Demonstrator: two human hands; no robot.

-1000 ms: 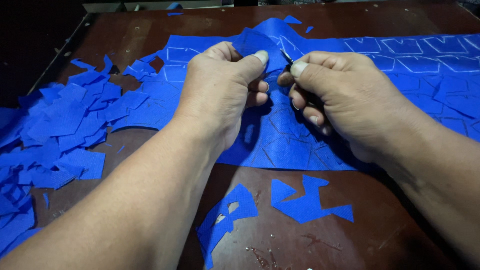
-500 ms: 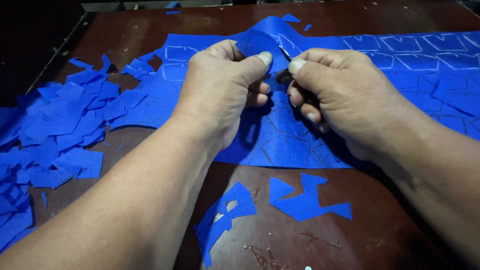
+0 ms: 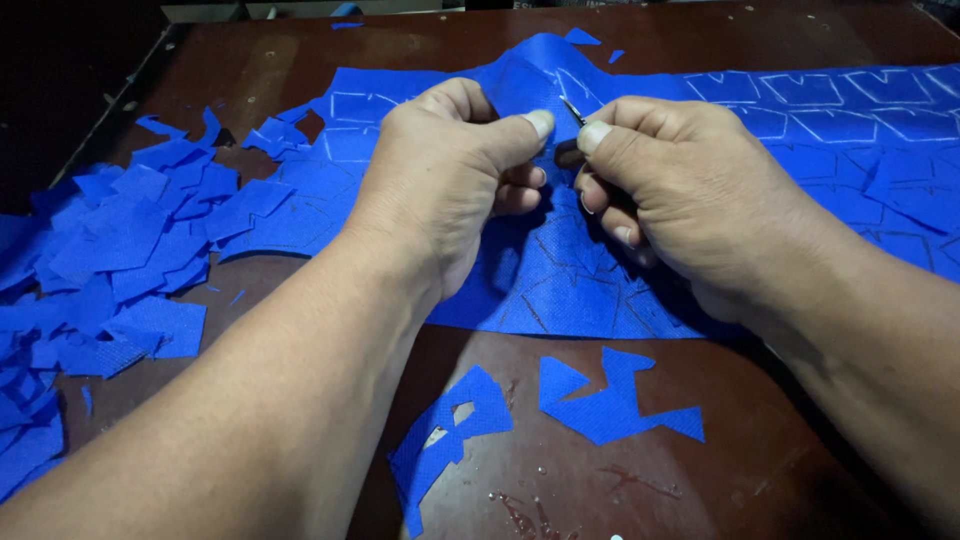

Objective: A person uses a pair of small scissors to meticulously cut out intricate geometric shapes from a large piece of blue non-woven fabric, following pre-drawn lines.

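A heap of cut blue fabric pieces (image 3: 95, 270) lies on the dark wooden bench (image 3: 260, 60) to the left of a blue fabric sheet (image 3: 800, 130) marked with pale outlines. Over the sheet's raised near edge, the left hand (image 3: 445, 180) pinches a fold of the fabric between thumb and fingers, while the right hand (image 3: 680, 190), just beside it, is closed on a small blade (image 3: 572, 110) whose tip touches the fold. Nearer than the sheet lie two cut-out blue scraps (image 3: 610, 400).
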